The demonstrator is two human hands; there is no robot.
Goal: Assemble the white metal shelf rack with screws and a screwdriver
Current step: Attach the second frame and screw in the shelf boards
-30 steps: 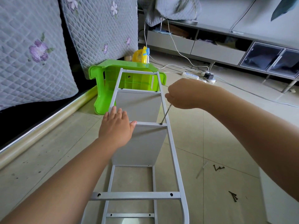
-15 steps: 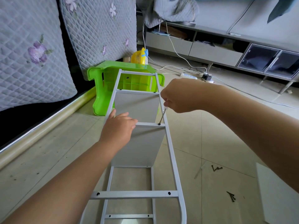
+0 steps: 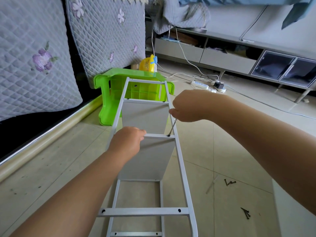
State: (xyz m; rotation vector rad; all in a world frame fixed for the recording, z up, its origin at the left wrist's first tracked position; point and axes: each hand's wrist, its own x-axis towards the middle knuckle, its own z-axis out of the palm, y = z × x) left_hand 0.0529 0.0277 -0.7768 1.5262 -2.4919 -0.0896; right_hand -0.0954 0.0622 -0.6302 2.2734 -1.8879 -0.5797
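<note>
The white metal shelf rack (image 3: 181, 166) lies lengthwise on the floor, its far end over a green stool. My left hand (image 3: 127, 142) grips the left end of the middle crossbar (image 3: 156, 136). My right hand (image 3: 187, 108) holds the screwdriver (image 3: 172, 128) by its handle, which the fist hides. The thin shaft slants down and its tip sits on a screw (image 3: 169, 135) at the right end of that crossbar. A white shelf panel (image 3: 145, 161) hangs below the bar.
A green plastic stool (image 3: 109, 93) lies on its side under the rack's far end, a yellow object (image 3: 147, 65) behind it. Loose dark screws (image 3: 229, 182) (image 3: 246, 213) lie on the tiles at right. A power strip (image 3: 200, 84) and cables cross the floor. Quilted cushions stand at left.
My left hand went from lying flat on the panel to curling round the crossbar's left end. My right hand has turned on the screwdriver while the tip stays at the same screw.
</note>
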